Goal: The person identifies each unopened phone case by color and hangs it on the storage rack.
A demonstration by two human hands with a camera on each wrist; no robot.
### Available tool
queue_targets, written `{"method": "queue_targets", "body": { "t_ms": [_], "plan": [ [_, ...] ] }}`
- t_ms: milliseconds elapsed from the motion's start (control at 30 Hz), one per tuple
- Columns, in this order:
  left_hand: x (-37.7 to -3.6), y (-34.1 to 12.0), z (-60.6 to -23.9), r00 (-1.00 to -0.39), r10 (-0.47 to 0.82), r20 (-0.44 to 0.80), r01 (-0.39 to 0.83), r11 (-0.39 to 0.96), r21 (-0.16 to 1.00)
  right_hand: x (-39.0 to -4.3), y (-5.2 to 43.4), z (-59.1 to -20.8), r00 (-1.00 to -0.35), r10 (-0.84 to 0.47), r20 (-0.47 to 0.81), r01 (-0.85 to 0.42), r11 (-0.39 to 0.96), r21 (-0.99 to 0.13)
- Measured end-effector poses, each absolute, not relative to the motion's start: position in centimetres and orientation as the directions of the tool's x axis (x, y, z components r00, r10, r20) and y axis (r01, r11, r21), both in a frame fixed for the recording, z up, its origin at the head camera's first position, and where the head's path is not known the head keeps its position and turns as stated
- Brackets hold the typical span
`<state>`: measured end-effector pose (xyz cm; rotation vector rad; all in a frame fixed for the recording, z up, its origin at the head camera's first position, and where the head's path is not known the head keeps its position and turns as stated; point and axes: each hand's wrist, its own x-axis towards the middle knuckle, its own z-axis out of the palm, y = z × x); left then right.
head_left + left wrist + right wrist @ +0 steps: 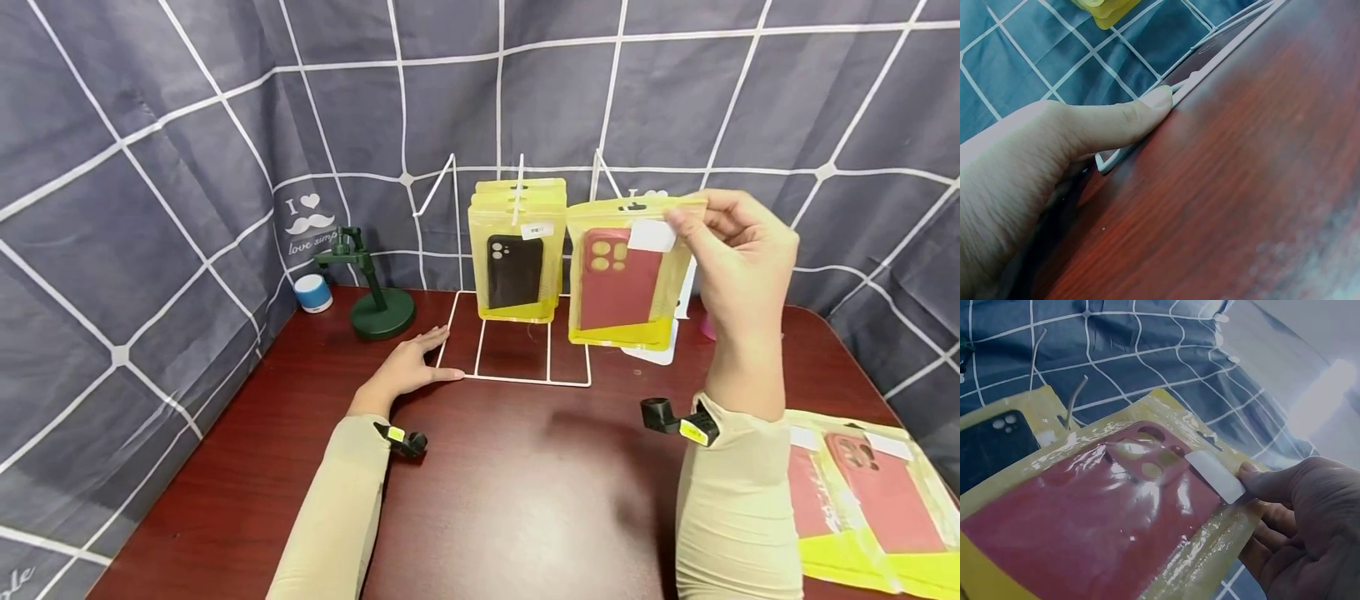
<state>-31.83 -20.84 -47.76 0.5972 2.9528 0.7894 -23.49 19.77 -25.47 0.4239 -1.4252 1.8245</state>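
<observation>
1. Head view: The right hand (738, 250) is up in the middle right of the frame. It pinches the top corner of one yellow pack with a red phone case (626, 279), so the pack hangs in the air beside the white wire rack (517, 333). The left hand (411, 367) lies flat with straight fingers on the brown table (525, 500), and its fingertips touch the rack's bottom corner, likely to keep the rack from sliding. A small stack of yellow packs with a black case (516, 250) hangs on a rack hook; I cannot count how many. Two more red packs (862, 500) lie at the lower right. One green stand (371, 292) and one little blue speaker (312, 293) sit at the left.

2. Left wrist view: The thumb (1129, 119) presses the white rack wire (1147, 134) against the table. The hand holds nothing.

3. Right wrist view: The fingers (1266, 484) squeeze the red pack (1110, 525) by its edge, next to its white sticker (1215, 476). One black pack (994, 447) shows at the left, behind it.
</observation>
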Motion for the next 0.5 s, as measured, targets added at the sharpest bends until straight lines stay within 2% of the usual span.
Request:
{"method": "queue_targets", "body": {
  "t_ms": [267, 500],
  "plan": [
    [-32.2, -20.5, -47.5, -0.929, 0.363, 0.071, 0.351, 0.803, 0.482, -24.7, 21.1, -25.8, -0.694, 0.348, 0.630, -0.684, -0.046, -0.728],
    [-31.6, -20.4, -48.2, -0.930, 0.357, 0.084, 0.350, 0.797, 0.493, -26.2, 20.8, -27.5, -0.708, 0.352, 0.613, -0.607, 0.142, -0.782]
  ]
}}
